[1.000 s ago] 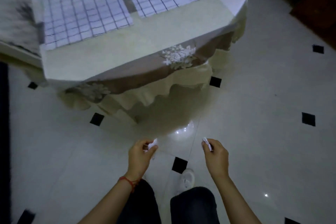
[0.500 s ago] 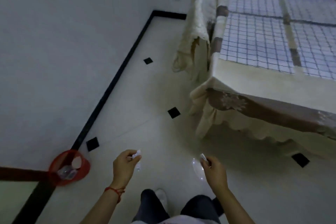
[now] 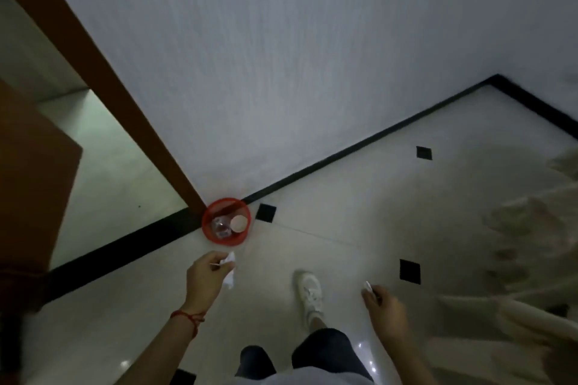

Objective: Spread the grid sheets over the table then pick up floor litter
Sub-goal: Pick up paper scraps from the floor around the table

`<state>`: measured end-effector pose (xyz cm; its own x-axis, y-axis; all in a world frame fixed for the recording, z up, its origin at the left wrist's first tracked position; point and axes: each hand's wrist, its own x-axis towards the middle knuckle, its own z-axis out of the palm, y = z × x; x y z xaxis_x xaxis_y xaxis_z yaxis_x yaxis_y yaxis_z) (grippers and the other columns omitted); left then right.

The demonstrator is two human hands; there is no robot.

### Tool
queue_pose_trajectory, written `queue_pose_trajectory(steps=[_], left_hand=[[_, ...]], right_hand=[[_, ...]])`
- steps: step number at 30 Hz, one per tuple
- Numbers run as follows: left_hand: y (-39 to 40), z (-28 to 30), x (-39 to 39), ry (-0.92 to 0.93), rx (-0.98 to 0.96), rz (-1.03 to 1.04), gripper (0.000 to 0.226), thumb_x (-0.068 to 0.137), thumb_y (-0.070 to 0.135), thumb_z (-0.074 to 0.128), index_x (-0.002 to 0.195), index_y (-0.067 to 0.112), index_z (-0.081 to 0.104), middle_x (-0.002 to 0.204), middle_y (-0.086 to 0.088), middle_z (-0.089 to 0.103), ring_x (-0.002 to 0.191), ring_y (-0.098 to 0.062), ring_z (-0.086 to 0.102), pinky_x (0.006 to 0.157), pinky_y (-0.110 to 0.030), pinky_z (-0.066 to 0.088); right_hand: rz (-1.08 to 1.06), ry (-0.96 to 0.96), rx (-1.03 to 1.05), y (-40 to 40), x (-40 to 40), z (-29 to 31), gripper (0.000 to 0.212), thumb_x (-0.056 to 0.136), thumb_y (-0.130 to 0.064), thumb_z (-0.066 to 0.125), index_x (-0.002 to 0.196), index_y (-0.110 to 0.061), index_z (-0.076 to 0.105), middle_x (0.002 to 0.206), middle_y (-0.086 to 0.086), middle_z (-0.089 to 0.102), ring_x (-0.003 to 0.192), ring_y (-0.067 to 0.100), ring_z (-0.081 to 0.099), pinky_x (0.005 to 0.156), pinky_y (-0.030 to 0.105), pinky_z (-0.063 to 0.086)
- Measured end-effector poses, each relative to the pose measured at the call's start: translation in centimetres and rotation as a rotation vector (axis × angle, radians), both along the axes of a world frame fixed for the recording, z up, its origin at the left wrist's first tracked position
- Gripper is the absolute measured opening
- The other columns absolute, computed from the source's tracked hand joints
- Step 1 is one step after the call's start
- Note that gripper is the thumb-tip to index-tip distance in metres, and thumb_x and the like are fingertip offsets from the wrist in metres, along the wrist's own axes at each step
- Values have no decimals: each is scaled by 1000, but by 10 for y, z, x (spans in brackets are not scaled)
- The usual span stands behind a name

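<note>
Litter: a crumpled white paper scrap (image 3: 229, 269) is pinched in the grip of the left hand (image 3: 205, 280), fingers curled round it, part of it hanging below the fingers. A smaller white scrap (image 3: 368, 286) is pinched at the fingertips of the right hand (image 3: 386, 306). Both scraps are off the floor (image 3: 344, 219).

Receptacle: a red mesh bin (image 3: 226, 221) stands on the floor against the black skirting (image 3: 359, 147), beside the brown door frame (image 3: 103, 78). It holds what looks like a clear plastic item and a pale round object. The left hand's scrap is near the bin's rim but not over it; the right hand is well apart from it, with a white shoe (image 3: 309, 292) between.

Assessment: the step in hand appears to be disposal of the collected litter. To do it well, each hand should be brought fully over the bin's mouth before the fingers release, since light paper drifts and the opening is narrow. The left should release first; the right then needs to cross over.

The worktop and grid sheets cannot be confirmed here; only blurred pale draped cloth (image 3: 528, 228) shows at the right edge.
</note>
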<state>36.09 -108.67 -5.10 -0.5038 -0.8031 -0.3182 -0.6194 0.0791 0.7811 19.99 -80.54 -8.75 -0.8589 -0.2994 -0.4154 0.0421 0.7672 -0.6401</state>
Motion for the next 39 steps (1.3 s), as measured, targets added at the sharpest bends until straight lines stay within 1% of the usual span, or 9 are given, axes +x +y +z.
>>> queue_pose_trajectory(steps=[7, 12, 19, 22, 27, 30, 34, 37, 39], left_hand=[[-50, -8, -30, 30, -45, 287, 10, 78, 6, 68, 76, 14, 63, 69, 5, 61, 67, -15, 57, 57, -5, 38], [-59, -27, -31, -12, 49, 429, 7, 78, 12, 70, 83, 10, 67, 80, -6, 66, 78, -22, 61, 63, 2, 40], [-87, -67, -33, -79, 190, 552, 22, 77, 8, 70, 75, 28, 60, 79, 0, 64, 77, -22, 61, 61, 3, 42], [-115, -111, -41, -135, 254, 502, 19, 76, 7, 71, 78, 24, 63, 81, -5, 66, 76, -22, 63, 61, -2, 44], [-174, -205, -73, -118, 233, 413, 31, 75, 7, 72, 69, 34, 58, 75, 5, 62, 69, 7, 59, 60, -9, 47], [-209, -283, -90, -134, 233, 386, 16, 75, 9, 72, 77, 23, 64, 76, 6, 62, 67, -1, 60, 59, -8, 47], [-246, -389, -99, -200, 250, 327, 12, 78, 10, 69, 87, 3, 67, 73, 6, 58, 67, -6, 55, 64, -8, 44], [-266, -453, -100, -240, 286, 309, 14, 81, 17, 67, 81, 4, 66, 76, -4, 61, 71, -17, 57, 69, -30, 49], [-273, -482, -101, -278, 295, 313, 16, 82, 19, 65, 81, 3, 67, 78, -5, 61, 75, -18, 56, 68, -27, 43]], right_hand=[[296, -18, 31, -109, -102, -17, 38, 91, -18, 52, 54, -15, 42, 52, 1, 44, 49, 15, 38, 50, 29, 27], [451, -56, -13, -198, -148, -3, 44, 90, -14, 53, 56, -33, 34, 57, -11, 40, 52, 5, 37, 49, 14, 28], [640, -83, 19, -291, -150, -40, 44, 90, -15, 53, 53, -29, 34, 55, -11, 39, 52, 2, 36, 49, 15, 28], [645, -120, 47, -325, -141, -86, 43, 90, -15, 53, 51, -23, 36, 54, -7, 40, 52, 7, 37, 52, 19, 29], [631, -203, 41, -390, -119, -186, 36, 90, -13, 53, 56, -20, 46, 57, -5, 45, 53, 6, 40, 54, 19, 31], [627, -214, 40, -431, -111, -262, 19, 91, -18, 52, 73, -15, 55, 68, -1, 53, 59, 4, 46, 56, 12, 32], [668, -176, 89, -466, -110, -361, 19, 92, -17, 50, 74, -13, 55, 71, 3, 56, 61, 13, 51, 57, 17, 36], [707, -164, 107, -481, -108, -412, 20, 92, -16, 50, 73, -12, 55, 65, -1, 52, 57, 10, 48, 57, 16, 35], [690, -165, 98, -492, -107, -435, 23, 92, -16, 50, 69, -15, 50, 61, -6, 48, 54, 4, 45, 54, 13, 32]])
